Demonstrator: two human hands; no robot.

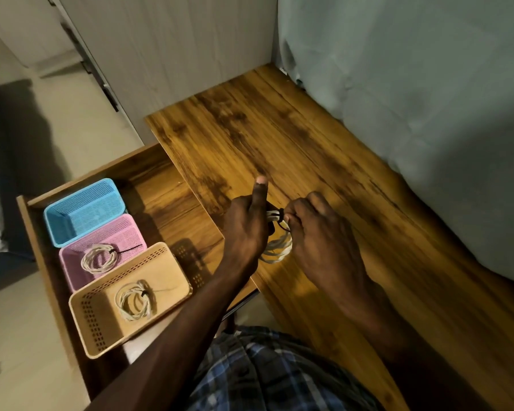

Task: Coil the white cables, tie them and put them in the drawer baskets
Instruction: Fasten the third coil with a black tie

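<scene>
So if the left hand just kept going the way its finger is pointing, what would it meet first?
The left hand points its extended finger away from the person across the bare wooden desktop. That path looks free until the pale cabinet panel behind the desk, though depth is hard to judge.

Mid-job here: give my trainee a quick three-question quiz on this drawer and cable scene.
1. True or false: the blue basket already holds a coiled cable.
2. Which baskets hold a tied coil? A) blue and pink B) pink and beige C) beige only
3. Fill in: both hands work on a white coil above the ____.

Key:
1. False; it shows no cable.
2. B: the pink basket and beige basket.
3. Wooden tabletop; the left hand and right hand hold the coil at its black tie.
</scene>
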